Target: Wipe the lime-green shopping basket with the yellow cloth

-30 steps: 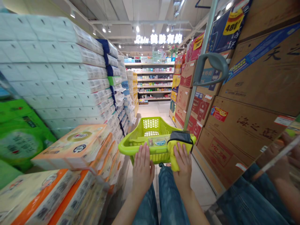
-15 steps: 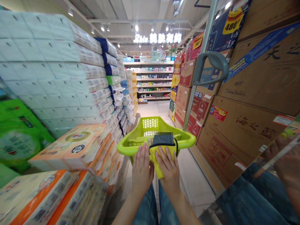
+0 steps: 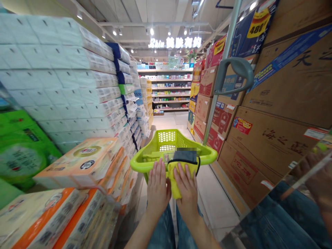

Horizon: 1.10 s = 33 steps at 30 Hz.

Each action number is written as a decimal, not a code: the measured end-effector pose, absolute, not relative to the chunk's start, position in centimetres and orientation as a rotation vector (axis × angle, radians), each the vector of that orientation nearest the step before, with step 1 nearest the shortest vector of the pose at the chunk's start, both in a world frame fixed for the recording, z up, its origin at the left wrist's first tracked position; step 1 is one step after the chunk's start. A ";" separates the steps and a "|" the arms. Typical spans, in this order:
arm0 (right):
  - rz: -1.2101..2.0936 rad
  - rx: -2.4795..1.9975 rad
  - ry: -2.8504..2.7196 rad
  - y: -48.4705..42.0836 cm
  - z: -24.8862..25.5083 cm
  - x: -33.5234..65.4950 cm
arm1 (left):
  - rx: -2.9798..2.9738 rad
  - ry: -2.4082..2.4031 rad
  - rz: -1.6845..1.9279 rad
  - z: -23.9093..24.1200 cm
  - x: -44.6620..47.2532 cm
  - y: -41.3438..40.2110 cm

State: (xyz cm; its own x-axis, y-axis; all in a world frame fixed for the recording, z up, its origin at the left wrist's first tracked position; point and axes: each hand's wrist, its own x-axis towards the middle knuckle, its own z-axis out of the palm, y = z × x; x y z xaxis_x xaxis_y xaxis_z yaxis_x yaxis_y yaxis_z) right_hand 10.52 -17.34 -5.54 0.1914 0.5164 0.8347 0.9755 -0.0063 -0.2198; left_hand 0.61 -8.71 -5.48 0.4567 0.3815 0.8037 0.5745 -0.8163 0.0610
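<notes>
Steadily, a person in blue jeans (image 3: pixel 160 230) stood at the near end of a shopping basket (image 3: pixel 183 139) in a store aisle, both bare hands at its green handle (image 3: pixel 141 166). The left hand (image 3: pixel 157 188) lay on the bar, fingers straight and close together; whether the thumb closed beneath could not be told. Just beside it, the right hand (image 3: pixel 187 190) held a yellow cloth (image 3: pixel 171 169), fingers slightly parted and pressed over it; its thumb was not clearly visible. The cloth, grey at the top with a black edge, draped over the middle of the bar, its lower end hanging on the near side.

Good work there appeared to call for even pressure from flat fingers, the cloth kept smooth beneath them, and a steadying left hand that did not crowd the fabric. The loose black cord at the cloth's right edge looked liable to snag.

Beyond the hands, the basket's perforated walls narrowed away. Orange tissue packs (image 3: pixel 77 157) and white packs (image 3: pixel 59 79) rose on the left; cartons (image 3: pixel 280 138) were stacked on the right, behind a slanting pole (image 3: pixel 209 121). Farther back stood stocked shelves (image 3: pixel 171 89) under a lit sign (image 3: pixel 169 43).
</notes>
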 end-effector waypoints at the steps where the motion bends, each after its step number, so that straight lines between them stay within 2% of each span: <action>1: -0.706 -1.631 -1.513 -17.3 -5.4 10.2 | -2.490 -0.827 -1.285 -5.5 0.5 -8.7; 4: -0.730 -1.612 -1.586 -17.7 -5.2 10.8 | -2.497 -0.821 -1.287 -5.4 0.4 -8.7; 13: -0.685 -1.664 -1.129 -18.9 -6.0 15.6 | -2.474 -0.829 -1.337 -5.2 0.9 -8.9; 24: -0.750 -1.623 -1.556 -17.0 -5.2 10.3 | -2.496 -0.812 -1.290 -5.2 0.4 -8.8; 33: -0.756 -1.683 -1.312 -19.1 -5.6 15.5 | -2.490 -0.827 -1.319 -4.8 0.7 -9.1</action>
